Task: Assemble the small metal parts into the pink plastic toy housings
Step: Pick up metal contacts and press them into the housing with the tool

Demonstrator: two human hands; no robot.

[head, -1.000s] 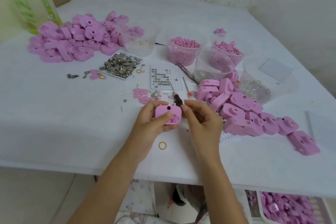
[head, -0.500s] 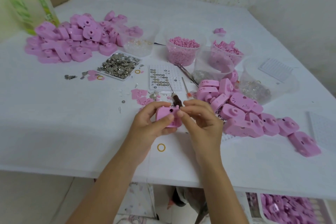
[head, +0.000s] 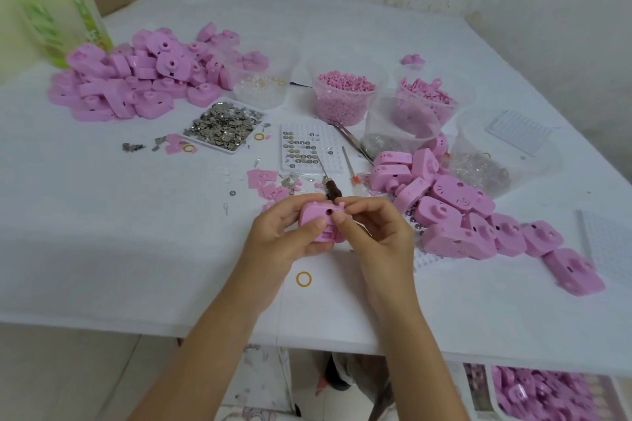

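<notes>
Left hand (head: pixel 284 239) grips the pink housing (head: pixel 319 225) from the side, thumb curled across its front face. It is held just above the table (head: pixel 102 249), in front of the person. Right hand (head: pixel 374 232), fingers curled, pinches the housing's upper corner; whether a small part sits between the fingertips cannot be told. The housing appears to be a light, stiff, smooth moulded shell. It is best held by its flat side walls, keeping the round hole and the slots uncovered. A dark-handled screwdriver (head: pixel 333 189) lies just beyond at 12 o'clock, and a yellow ring (head: pixel 303 279) lies at 6 o'clock. The tray of small metal parts (head: pixel 222 128) lies at 11 o'clock; these are likely thin and easily dropped. Further housings are heaped at 3 o'clock (head: pixel 458 215) and, well apart, at 10 o'clock (head: pixel 136 82).
</notes>
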